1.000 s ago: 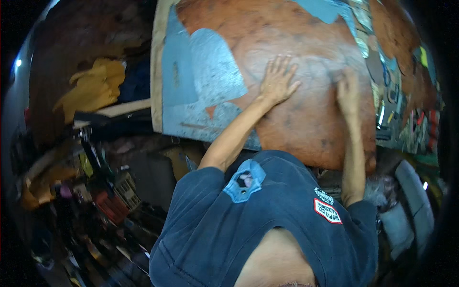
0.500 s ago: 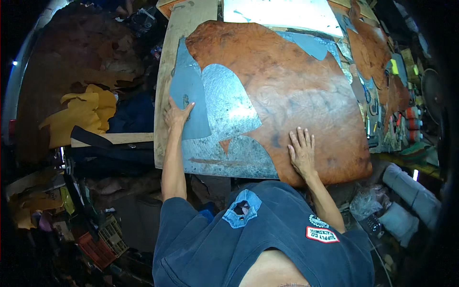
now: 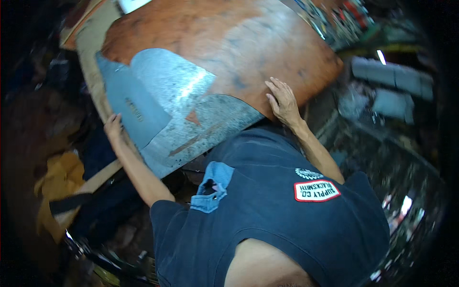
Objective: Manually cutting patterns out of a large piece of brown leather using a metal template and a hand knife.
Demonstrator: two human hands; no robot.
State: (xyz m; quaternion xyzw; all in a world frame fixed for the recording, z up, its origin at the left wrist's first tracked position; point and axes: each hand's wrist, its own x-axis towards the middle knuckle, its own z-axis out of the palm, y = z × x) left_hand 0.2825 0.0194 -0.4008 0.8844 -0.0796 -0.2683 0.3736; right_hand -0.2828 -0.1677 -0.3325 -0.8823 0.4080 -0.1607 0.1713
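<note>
A large brown leather hide [image 3: 229, 52] lies over a mottled grey metal surface [image 3: 224, 115] on the work table. My right hand [image 3: 285, 104] rests on the hide near its front edge, fingers extended, holding nothing. A flat blue-grey piece [image 3: 119, 91] with a small mark or slot lies along the left side. Beside it shows a bright, rounded silvery area [image 3: 167, 71]. My left hand [image 3: 113, 128] is at the table's left edge, touching or close to the grey piece. Blur hides how its fingers are bent.
A pale board [image 3: 93, 81] runs along the table's left side. Yellow material [image 3: 60, 174] and a wooden bar with a dark strip [image 3: 71, 203] lie at lower left. Tools [image 3: 344, 21] lie at the far right, with wrapped grey rolls [image 3: 392, 76] nearer.
The view has turned and shifted, so the table appears tilted, higher and further left. My left hand is now closer to the table's front left corner; my right hand stays on the hide.
</note>
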